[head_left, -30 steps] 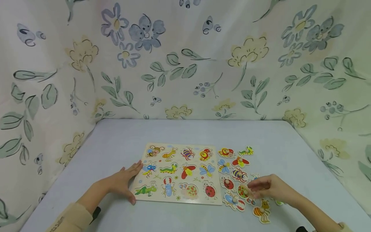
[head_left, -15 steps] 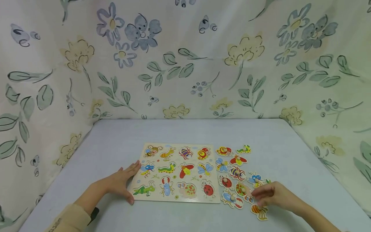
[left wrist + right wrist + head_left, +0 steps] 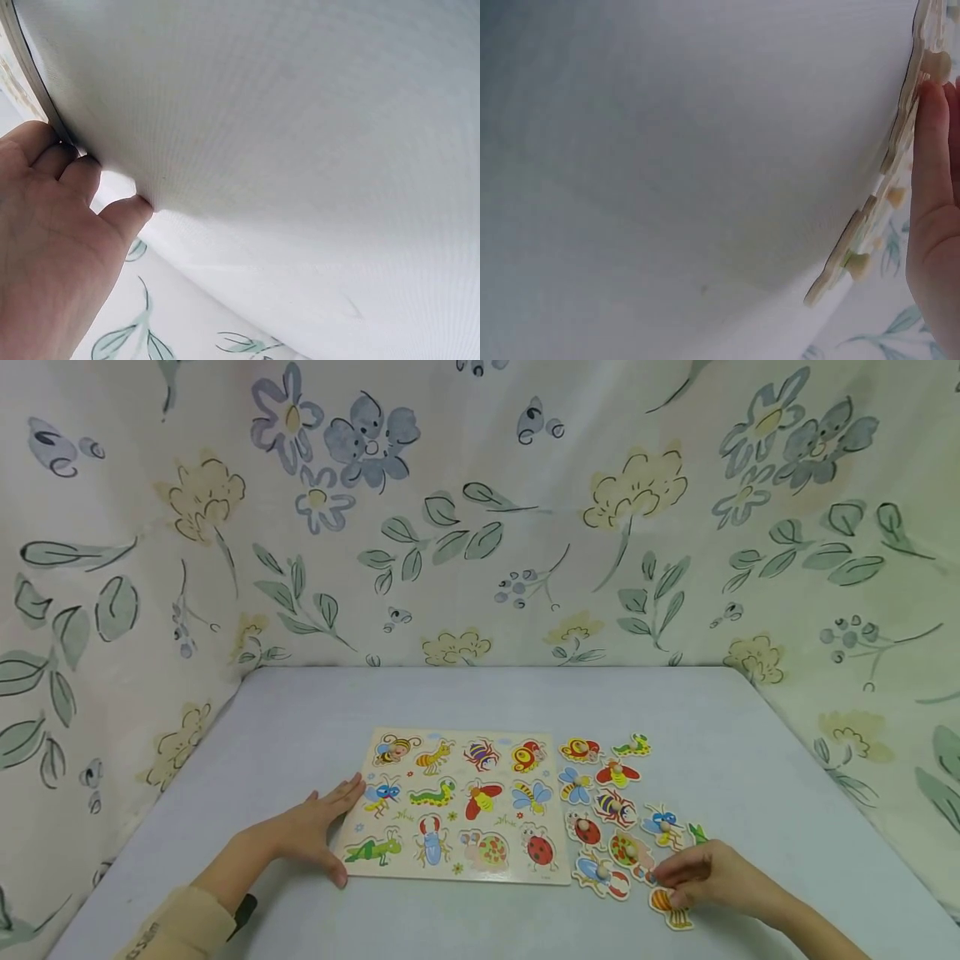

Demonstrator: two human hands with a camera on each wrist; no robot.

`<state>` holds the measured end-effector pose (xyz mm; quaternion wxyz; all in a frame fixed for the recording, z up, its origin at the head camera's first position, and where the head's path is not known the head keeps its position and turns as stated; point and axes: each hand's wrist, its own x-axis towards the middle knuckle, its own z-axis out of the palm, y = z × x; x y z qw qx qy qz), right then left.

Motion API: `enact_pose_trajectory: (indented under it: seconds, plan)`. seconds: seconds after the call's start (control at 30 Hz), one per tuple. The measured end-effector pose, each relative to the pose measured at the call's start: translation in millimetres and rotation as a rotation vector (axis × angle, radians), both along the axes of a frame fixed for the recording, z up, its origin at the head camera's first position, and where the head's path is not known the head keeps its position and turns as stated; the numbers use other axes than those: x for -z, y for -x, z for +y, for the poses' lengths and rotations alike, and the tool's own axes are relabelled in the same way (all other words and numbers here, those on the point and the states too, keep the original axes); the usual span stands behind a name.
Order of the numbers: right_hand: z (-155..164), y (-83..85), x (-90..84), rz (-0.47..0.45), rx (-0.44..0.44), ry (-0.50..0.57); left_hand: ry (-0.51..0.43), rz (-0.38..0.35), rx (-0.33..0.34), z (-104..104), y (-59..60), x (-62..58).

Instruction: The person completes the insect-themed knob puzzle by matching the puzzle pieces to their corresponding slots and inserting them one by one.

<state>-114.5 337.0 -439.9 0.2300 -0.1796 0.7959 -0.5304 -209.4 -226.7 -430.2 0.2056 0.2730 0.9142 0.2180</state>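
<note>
Right hand settling over the loose insect pieces beside the wooden puzzle board.

Nearest the camera, the right hand has drawn back and lower over the past second, from the middle of the loose pieces to their near edge; its fingers curl over the yellow-and-orange striped wooden insect piece, though whether they actually pinch its peg cannot be told, so a pick-up appears begun but unconfirmed. The left hand stays flat, fingers straight, pressing the left edge of the pale rectangular wooden puzzle board. The board's twelve recesses show printed insects and hold no pegged pieces. The other cut-out insect pieces lie just right of it on the grey tabletop; behind hangs a floral cloth backdrop.
</note>
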Motion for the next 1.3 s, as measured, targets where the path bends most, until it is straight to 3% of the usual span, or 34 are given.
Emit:
enact_pose_trajectory:
  seconds: [0.13, 0.5, 0.9, 1.1, 1.3]
  plan:
    - [0.1, -0.9, -0.6, 0.065, 0.000, -0.042, 0.002, 0.006, 0.001, 0.0, 0.5, -0.5]
    - [-0.2, 0.0, 1.4, 0.090, -0.018, -0.067, 0.003, 0.014, 0.001, -0.3, 1.4, 1.2]
    - [-1.0, 2.0, -1.5, 0.379, -0.117, -0.184, 0.008, 0.013, -0.003, -0.3, 2.0, 3.5]
    - [-3.0, 2.8, -1.9, 0.384, -0.120, -0.203, 0.008, 0.001, -0.010, -0.5, 1.4, 2.7]
    - [-3.8, 2.6, -2.9, 0.331, -0.105, -0.211, 0.007, 0.005, -0.008, -1.1, 2.3, 3.8]
